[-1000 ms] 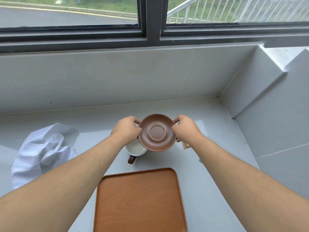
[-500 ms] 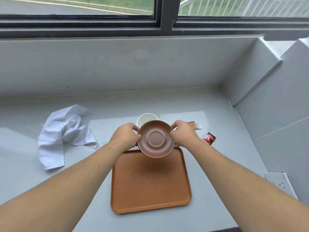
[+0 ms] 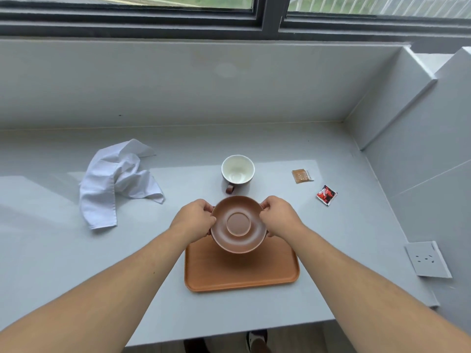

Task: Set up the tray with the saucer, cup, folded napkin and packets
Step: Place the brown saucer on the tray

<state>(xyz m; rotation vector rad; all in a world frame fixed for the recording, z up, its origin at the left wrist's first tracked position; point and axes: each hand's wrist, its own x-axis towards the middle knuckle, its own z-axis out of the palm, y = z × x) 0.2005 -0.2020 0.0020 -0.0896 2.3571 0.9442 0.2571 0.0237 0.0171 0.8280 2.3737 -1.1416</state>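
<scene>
I hold a brown saucer (image 3: pixel 238 224) by its rim, my left hand (image 3: pixel 196 220) on its left edge and my right hand (image 3: pixel 279 216) on its right edge. It hangs over the far part of the orange wooden tray (image 3: pixel 240 275). Behind the saucer a cup (image 3: pixel 237 171), white inside with a brown handle, stands upright on the counter. A crumpled white napkin (image 3: pixel 116 180) lies to the left. To the right lie a tan packet (image 3: pixel 302 175) and a red packet (image 3: pixel 327 195).
The grey counter (image 3: pixel 63 263) ends in a back wall under a window and a stepped wall on the right. A white socket plate (image 3: pixel 428 259) lies at the counter's right edge. Below the front edge, feet on the floor show.
Both hands carried the saucer from above the cup back toward me and over the tray. My view pulled back and tilted down, so the cup and both packets now show.
</scene>
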